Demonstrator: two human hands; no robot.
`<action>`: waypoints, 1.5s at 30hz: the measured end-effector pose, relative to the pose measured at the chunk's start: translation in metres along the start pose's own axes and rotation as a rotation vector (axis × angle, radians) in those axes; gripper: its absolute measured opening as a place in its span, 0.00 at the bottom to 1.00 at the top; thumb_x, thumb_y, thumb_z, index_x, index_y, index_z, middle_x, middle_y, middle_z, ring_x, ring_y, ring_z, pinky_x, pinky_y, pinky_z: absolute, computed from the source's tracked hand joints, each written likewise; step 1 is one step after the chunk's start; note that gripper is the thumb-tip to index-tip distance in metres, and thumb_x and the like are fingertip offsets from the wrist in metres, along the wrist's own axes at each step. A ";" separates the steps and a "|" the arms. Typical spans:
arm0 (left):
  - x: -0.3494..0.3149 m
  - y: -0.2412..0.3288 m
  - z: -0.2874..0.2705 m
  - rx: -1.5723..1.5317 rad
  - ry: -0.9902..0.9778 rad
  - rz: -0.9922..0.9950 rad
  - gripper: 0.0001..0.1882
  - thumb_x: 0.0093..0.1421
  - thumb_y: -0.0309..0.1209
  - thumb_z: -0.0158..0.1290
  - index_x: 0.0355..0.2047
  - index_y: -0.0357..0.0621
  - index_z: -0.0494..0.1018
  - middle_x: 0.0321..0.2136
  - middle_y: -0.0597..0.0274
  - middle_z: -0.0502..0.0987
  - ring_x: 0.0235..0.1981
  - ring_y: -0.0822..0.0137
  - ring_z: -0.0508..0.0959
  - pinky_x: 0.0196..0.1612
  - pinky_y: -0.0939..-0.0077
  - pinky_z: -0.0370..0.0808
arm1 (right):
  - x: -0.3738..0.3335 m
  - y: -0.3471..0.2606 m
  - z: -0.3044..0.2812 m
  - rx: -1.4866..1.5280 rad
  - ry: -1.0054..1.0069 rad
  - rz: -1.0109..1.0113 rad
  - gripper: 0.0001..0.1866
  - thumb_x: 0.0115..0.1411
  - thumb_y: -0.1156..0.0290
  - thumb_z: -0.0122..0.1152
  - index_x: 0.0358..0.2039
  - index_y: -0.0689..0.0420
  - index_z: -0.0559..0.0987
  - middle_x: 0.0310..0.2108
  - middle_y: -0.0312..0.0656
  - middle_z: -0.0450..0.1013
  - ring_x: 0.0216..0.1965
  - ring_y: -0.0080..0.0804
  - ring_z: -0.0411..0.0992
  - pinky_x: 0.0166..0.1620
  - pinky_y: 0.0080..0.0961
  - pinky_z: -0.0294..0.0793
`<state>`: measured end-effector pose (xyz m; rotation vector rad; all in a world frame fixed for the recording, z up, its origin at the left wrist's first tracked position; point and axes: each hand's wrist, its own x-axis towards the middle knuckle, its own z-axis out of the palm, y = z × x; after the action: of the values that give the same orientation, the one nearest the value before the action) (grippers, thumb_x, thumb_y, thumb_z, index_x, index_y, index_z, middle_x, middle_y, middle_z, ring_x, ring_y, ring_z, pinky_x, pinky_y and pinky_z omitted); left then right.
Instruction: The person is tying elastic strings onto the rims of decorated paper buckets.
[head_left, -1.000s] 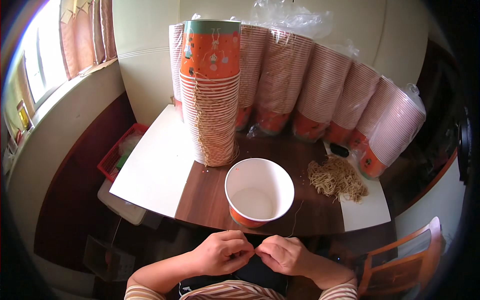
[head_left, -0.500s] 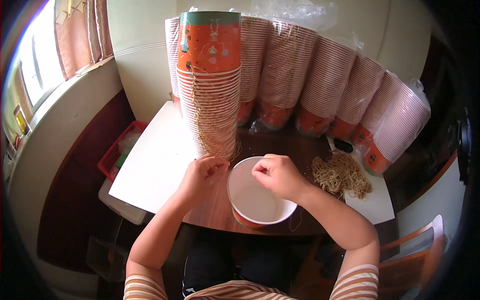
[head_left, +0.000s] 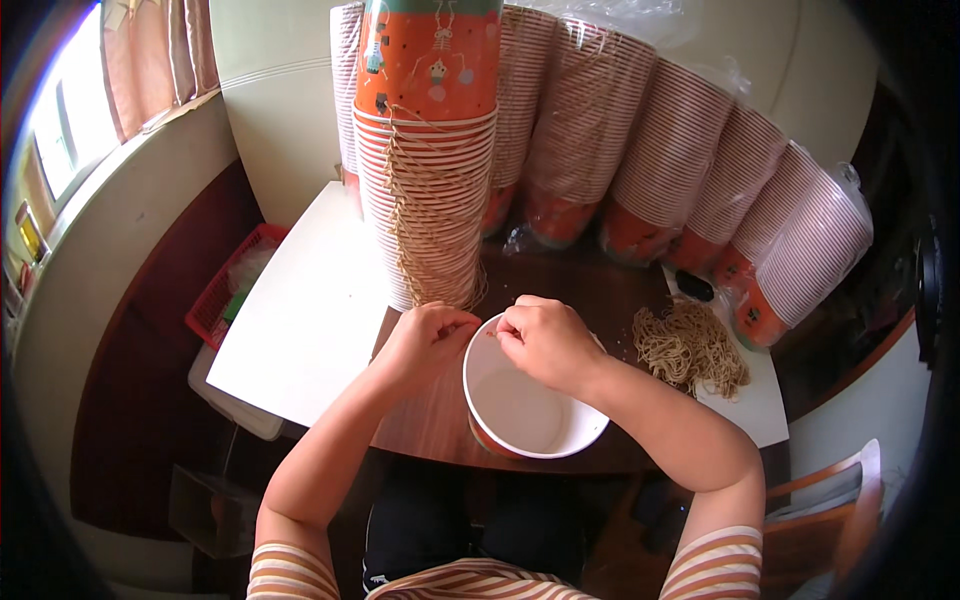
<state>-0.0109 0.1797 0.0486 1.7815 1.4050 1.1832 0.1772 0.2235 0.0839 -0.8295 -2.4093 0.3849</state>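
Observation:
A paper bucket (head_left: 535,415), white inside and orange outside, stands at the table's near edge with its mouth up and tilted toward me. At the left of its rim, my left hand (head_left: 422,345) is closed in a pinch. My right hand (head_left: 548,345) reaches over the far rim, thumb and fingers pressed together against the inner wall near a small reddish spot. What either pinch holds is too small to make out. Just beyond my left hand rises a tall upside-down stack of orange buckets (head_left: 430,75), with tan cords hanging down its rims.
A loose heap of tan cord (head_left: 690,350) lies right of the bucket, near a small black object (head_left: 694,286). Several plastic-wrapped bucket stacks (head_left: 668,150) line the back. White board (head_left: 300,310) covers the table's left. A red basket (head_left: 215,300) and a wooden chair (head_left: 850,520) flank it.
Both hands have drawn closer together at the bucket's far rim, the left moving right and the right slightly left. The view has shifted a little, so the stacks sit higher.

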 end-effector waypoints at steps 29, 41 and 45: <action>0.006 0.006 -0.005 0.164 -0.125 0.233 0.07 0.54 0.23 0.52 0.32 0.33 0.76 0.26 0.47 0.77 0.29 0.50 0.78 0.34 0.65 0.74 | 0.002 -0.004 0.014 -0.117 0.025 -0.022 0.05 0.49 0.73 0.60 0.24 0.60 0.79 0.24 0.45 0.73 0.26 0.46 0.73 0.30 0.37 0.74; -0.020 0.008 -0.009 -0.043 -0.087 -0.143 0.08 0.56 0.23 0.48 0.32 0.32 0.76 0.23 0.55 0.78 0.26 0.67 0.78 0.32 0.74 0.75 | -0.013 -0.027 -0.052 0.144 -0.195 0.259 0.16 0.50 0.70 0.64 0.38 0.64 0.76 0.26 0.42 0.75 0.25 0.28 0.74 0.31 0.24 0.72; -0.018 -0.002 -0.011 -0.237 -0.081 -0.183 0.10 0.57 0.23 0.46 0.34 0.30 0.75 0.24 0.59 0.78 0.27 0.73 0.77 0.33 0.79 0.75 | -0.029 -0.046 -0.073 0.192 -0.260 0.319 0.17 0.51 0.71 0.62 0.41 0.63 0.75 0.25 0.39 0.74 0.23 0.22 0.71 0.28 0.21 0.70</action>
<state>-0.0227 0.1620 0.0469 1.4879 1.2921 1.1173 0.2173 0.1761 0.1508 -1.1365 -2.4202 0.8822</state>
